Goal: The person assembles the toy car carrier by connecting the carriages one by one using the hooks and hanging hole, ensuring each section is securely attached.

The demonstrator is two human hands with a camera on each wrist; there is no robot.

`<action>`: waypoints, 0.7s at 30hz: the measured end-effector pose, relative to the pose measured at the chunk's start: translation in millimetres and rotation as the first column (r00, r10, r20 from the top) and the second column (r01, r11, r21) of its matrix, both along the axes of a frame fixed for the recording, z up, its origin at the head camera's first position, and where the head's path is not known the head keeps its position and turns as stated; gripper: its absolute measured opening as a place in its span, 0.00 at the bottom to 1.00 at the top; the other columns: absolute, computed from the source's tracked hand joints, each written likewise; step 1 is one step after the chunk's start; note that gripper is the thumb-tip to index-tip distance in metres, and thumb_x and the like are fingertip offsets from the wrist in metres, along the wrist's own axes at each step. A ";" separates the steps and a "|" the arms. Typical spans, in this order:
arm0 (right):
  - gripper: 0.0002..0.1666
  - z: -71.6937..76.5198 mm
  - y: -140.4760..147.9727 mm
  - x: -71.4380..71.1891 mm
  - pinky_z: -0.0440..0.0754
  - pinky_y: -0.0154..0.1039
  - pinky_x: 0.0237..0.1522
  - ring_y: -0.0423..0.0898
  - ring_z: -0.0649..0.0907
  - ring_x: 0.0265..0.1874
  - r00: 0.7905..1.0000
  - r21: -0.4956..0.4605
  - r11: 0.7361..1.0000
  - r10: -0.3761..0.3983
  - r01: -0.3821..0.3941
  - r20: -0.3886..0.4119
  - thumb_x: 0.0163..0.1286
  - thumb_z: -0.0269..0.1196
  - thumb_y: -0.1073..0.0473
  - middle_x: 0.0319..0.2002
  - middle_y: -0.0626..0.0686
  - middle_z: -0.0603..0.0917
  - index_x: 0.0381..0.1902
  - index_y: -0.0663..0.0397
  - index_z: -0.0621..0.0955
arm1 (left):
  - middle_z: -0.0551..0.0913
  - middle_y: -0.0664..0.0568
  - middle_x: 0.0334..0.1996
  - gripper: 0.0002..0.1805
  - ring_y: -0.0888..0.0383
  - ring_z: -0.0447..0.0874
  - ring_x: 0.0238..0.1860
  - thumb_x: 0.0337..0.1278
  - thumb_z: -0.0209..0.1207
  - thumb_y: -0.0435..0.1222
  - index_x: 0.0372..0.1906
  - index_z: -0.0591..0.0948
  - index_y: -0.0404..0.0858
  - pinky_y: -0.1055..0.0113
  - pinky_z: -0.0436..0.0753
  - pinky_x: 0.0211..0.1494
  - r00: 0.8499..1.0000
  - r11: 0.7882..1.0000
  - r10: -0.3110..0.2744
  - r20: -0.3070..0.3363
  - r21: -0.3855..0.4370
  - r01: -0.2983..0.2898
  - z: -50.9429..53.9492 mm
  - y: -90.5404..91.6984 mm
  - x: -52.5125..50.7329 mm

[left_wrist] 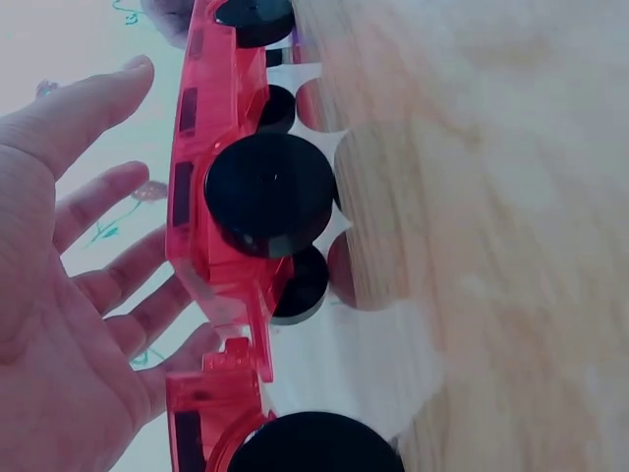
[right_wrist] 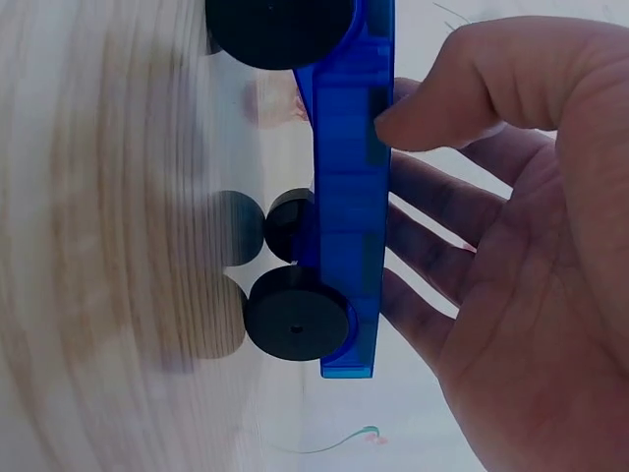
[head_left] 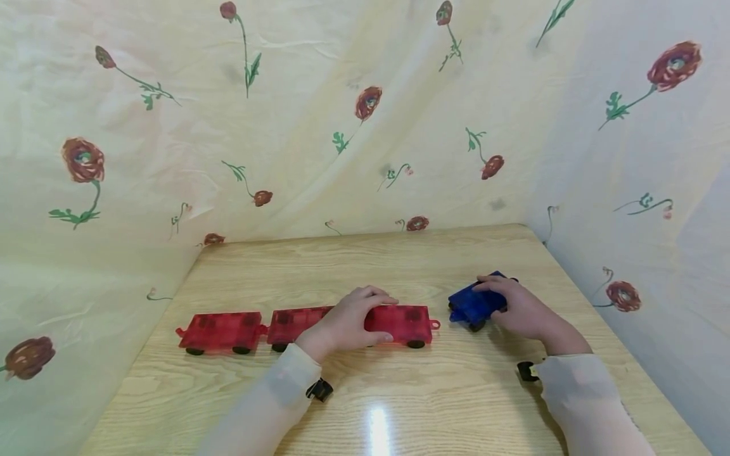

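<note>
Pinching a blue car (head_left: 470,305) between its fingers was the right hand (head_left: 521,310).
Under the loosely spread fingers of the left hand (head_left: 345,323), red cars (head_left: 406,324) stood on the counter (head_left: 445,399).

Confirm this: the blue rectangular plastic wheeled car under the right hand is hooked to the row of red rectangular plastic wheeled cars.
Not hooked: the head view shows the blue car under the right hand standing apart from the row of red cars, with bare wood-grain tabletop between them.

pale wooden surface (head_left: 342,266) is spreading below | cream cloth (head_left: 296,126) is hanging behind and along both sides | red printed flowers (head_left: 368,102) are dotting it | white glare (head_left: 379,430) is shining on the wood
</note>
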State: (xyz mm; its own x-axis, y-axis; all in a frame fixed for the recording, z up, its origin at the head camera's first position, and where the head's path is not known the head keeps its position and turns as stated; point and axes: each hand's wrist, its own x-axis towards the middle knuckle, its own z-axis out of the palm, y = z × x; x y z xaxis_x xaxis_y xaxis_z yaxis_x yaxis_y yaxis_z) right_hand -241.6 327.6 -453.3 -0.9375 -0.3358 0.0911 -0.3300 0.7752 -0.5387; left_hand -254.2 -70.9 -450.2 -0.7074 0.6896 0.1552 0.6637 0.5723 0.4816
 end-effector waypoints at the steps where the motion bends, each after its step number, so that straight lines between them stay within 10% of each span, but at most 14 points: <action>1: 0.35 -0.3 -0.5 0.0 0.73 0.37 0.28 0.73 0.62 0.74 1.000 0.005 1.000 0.000 0.000 -0.002 0.60 0.61 0.77 0.78 0.65 0.63 0.67 0.58 0.80 | 0.72 0.61 0.68 0.36 0.56 0.69 0.70 0.61 0.73 0.54 0.73 0.76 0.55 0.55 0.75 0.70 1.000 1.000 0.000 -0.002 -0.006 0.000 -0.8 0.9 -0.1; 7: 0.32 -2.1 -3.2 -0.9 0.76 0.41 0.34 0.72 0.61 0.74 0.999 0.030 1.000 0.005 -0.004 -0.037 0.61 0.62 0.75 0.77 0.64 0.65 0.65 0.58 0.82 | 0.73 0.59 0.68 0.37 0.55 0.70 0.70 0.60 0.74 0.52 0.74 0.75 0.55 0.56 0.77 0.68 1.000 0.999 0.013 0.013 -0.051 -0.012 -1.6 2.5 1.4; 13: 0.28 -0.6 -7.8 0.3 0.73 0.66 0.60 0.73 0.64 0.73 0.996 0.036 0.999 0.013 -0.010 -0.087 0.61 0.65 0.72 0.74 0.64 0.70 0.61 0.57 0.84 | 0.74 0.61 0.69 0.37 0.54 0.70 0.71 0.60 0.75 0.50 0.74 0.75 0.56 0.52 0.73 0.72 1.000 0.994 0.016 0.018 -0.106 -0.013 -2.4 1.4 1.7; 21: 0.26 -2.1 -10.1 0.6 0.72 0.70 0.62 0.68 0.68 0.69 0.995 0.053 0.999 0.000 0.006 -0.099 0.63 0.69 0.68 0.72 0.62 0.72 0.61 0.55 0.85 | 0.74 0.59 0.70 0.32 0.53 0.71 0.72 0.61 0.73 0.52 0.70 0.79 0.57 0.52 0.71 0.73 0.999 0.989 0.033 0.028 -0.144 -0.029 -2.7 -2.4 0.8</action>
State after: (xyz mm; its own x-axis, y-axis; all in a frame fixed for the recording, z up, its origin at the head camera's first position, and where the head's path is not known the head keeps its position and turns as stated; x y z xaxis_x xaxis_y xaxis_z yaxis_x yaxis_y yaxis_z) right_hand -241.0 317.5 -455.4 -0.9258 -0.3400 0.1651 -0.3771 0.8030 -0.4615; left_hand -253.4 -73.3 -452.9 -0.7316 0.6809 0.0344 0.6309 0.6571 0.4125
